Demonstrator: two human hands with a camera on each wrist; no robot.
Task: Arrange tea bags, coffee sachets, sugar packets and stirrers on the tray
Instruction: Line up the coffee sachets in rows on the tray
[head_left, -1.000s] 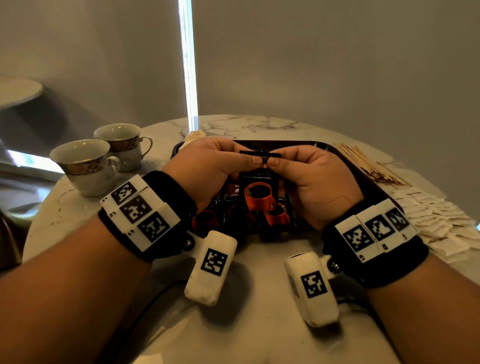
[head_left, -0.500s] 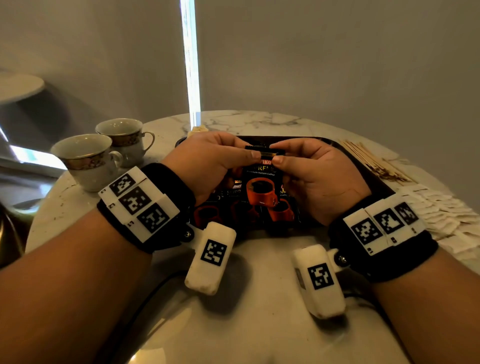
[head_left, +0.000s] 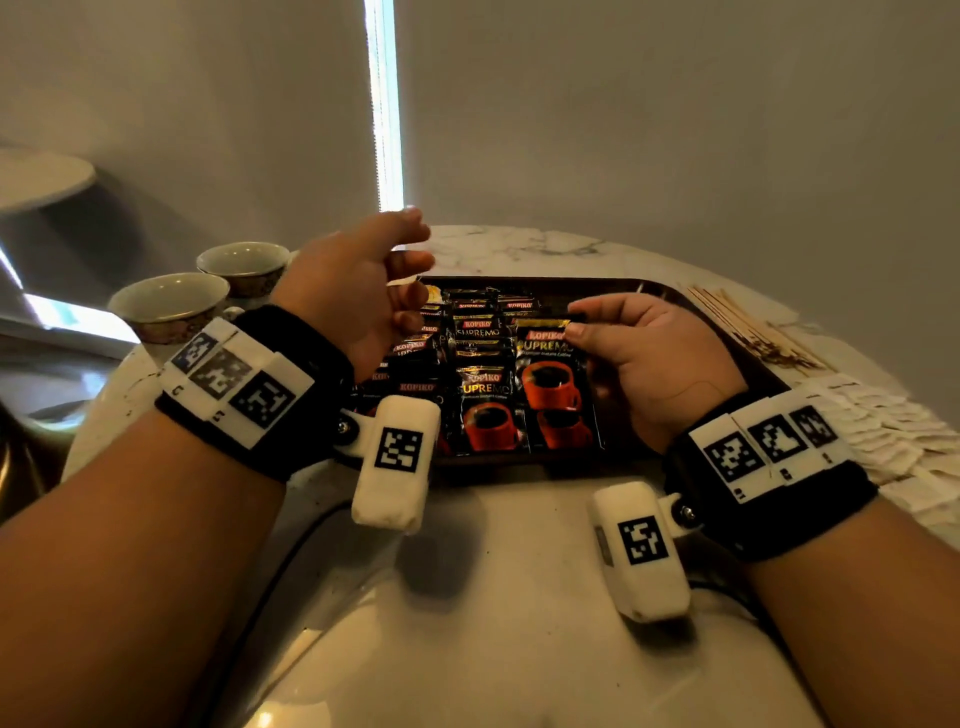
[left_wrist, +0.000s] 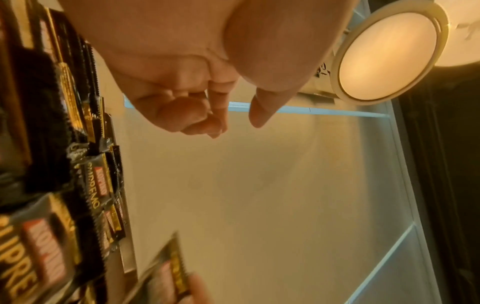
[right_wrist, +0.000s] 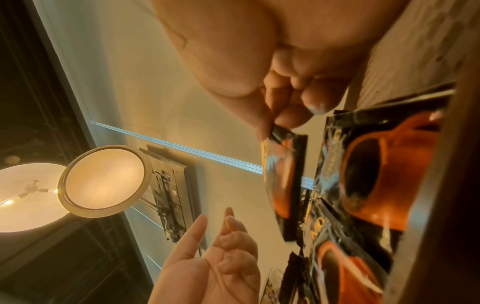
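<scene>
A person seated at a round marble table (head_left: 519, 545) works through the coffee stage of a tea-service layout: the right hand (head_left: 660, 358) pinches the top edge of one black coffee sachet (head_left: 553, 384) between thumb and forefinger, holding it at the right end of the sachet rows (head_left: 467, 338) already overlapping on the dark tray (head_left: 748, 353). The left hand (head_left: 358, 291) hangs above the tray's left side, fingers loose and apart, gripping nothing; the right wrist view shows its palm turned up and empty. Judging by the layout, this sachet is being set down as the next piece of the front row, and the move to come calls for lowering it flat, lined up beside its neighbour, before letting go. The tray's right half looks largely bare, leaving room for what remains. Wooden stirrers (head_left: 748, 332) lie on the tabletop just past the tray's right rim, and white paper packets (head_left: 893, 431) spread near the table's right edge; whether those are sugar or tea cannot be told. Two teacups (head_left: 171, 306) stand left of the tray, close to the left wrist, so any sweep that way has little margin. The near part of the tabletop, between the forearms, offers open space.
</scene>
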